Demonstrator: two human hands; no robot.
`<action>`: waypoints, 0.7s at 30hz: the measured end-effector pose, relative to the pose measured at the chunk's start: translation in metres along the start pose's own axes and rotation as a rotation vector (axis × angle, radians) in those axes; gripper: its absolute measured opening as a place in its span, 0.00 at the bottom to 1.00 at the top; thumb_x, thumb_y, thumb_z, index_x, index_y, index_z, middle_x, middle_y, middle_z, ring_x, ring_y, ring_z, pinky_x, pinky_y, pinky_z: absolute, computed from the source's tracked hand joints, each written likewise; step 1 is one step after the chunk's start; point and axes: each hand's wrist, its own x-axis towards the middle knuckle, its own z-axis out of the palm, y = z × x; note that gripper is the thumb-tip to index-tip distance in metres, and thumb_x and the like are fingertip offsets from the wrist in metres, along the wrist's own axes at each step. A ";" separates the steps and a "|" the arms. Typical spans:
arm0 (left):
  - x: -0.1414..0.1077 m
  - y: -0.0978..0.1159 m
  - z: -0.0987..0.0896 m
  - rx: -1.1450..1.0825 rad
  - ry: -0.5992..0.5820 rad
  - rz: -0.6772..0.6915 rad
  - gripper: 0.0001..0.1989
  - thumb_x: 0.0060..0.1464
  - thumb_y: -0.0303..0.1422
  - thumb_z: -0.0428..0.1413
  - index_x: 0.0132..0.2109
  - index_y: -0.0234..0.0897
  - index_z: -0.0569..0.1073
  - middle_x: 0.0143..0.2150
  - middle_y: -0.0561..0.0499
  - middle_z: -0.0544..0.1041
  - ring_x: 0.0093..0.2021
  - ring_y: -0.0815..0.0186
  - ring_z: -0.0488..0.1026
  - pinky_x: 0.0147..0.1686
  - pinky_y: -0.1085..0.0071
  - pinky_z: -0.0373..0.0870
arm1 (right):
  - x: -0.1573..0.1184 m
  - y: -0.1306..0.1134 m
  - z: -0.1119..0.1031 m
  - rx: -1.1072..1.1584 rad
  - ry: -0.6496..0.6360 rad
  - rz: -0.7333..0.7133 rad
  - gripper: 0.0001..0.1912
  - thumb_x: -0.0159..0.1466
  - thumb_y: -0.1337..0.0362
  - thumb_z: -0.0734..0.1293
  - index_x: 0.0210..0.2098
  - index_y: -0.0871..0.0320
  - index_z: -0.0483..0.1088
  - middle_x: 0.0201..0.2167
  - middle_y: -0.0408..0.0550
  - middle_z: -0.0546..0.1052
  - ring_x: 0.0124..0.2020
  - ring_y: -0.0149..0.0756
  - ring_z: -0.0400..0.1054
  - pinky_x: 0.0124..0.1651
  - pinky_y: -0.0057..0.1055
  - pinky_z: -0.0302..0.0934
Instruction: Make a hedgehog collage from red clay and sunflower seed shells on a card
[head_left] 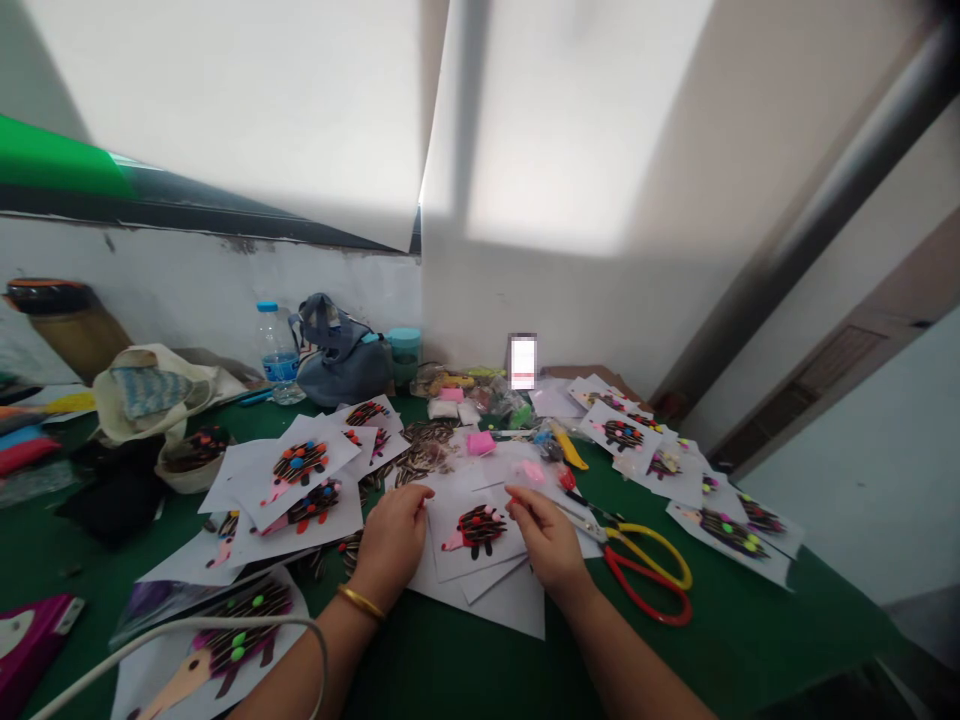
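Note:
Between my hands lies a white paper card (442,562) with a hedgehog picture (482,530). The hedgehog has a red body, a pink snout, dark feet, spines of striped sunflower seeds and small pink and red balls. My left hand (394,535) is at the card's left edge, its fingers curled and thumb against forefinger. At the right edge, my right hand (553,542) has thumb and forefinger brought together near the picture. Whatever either pinch holds is too small or hidden to name. More white sheets (514,608) lie beneath the card.
Large scissors (649,575) with red and yellow handles lie right of my right hand. Sunflower seeds (427,450) and pink clay (480,443) are beyond the card. Finished-looking hedgehog cards (300,465) flank both sides. A white cable (187,625) crosses at front left.

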 end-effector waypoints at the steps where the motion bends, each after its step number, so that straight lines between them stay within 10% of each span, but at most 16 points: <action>1: 0.000 0.000 0.000 0.056 -0.020 0.018 0.13 0.56 0.25 0.49 0.44 0.38 0.76 0.46 0.46 0.79 0.49 0.59 0.72 0.52 0.61 0.65 | 0.000 -0.001 -0.001 -0.005 -0.012 0.015 0.13 0.62 0.57 0.65 0.43 0.57 0.73 0.35 0.48 0.75 0.37 0.39 0.69 0.43 0.34 0.62; 7: -0.002 0.003 0.000 0.221 -0.068 0.054 0.12 0.57 0.30 0.52 0.44 0.41 0.79 0.52 0.48 0.78 0.54 0.57 0.70 0.55 0.59 0.62 | 0.000 -0.001 -0.005 0.000 0.017 0.054 0.13 0.59 0.55 0.67 0.25 0.57 0.69 0.20 0.40 0.66 0.24 0.33 0.60 0.29 0.29 0.56; 16: -0.014 0.027 -0.005 0.247 -0.014 0.125 0.13 0.57 0.29 0.52 0.44 0.44 0.78 0.55 0.48 0.75 0.57 0.54 0.67 0.52 0.55 0.61 | 0.005 0.003 -0.004 0.127 0.048 0.135 0.16 0.57 0.53 0.70 0.38 0.57 0.76 0.35 0.49 0.78 0.38 0.42 0.70 0.44 0.36 0.63; 21: -0.019 0.031 0.000 0.235 -0.123 0.157 0.15 0.57 0.26 0.50 0.47 0.42 0.77 0.49 0.46 0.77 0.49 0.57 0.71 0.48 0.59 0.63 | 0.005 0.002 -0.003 0.161 0.050 0.130 0.15 0.54 0.51 0.72 0.30 0.57 0.73 0.24 0.43 0.73 0.27 0.35 0.65 0.32 0.31 0.61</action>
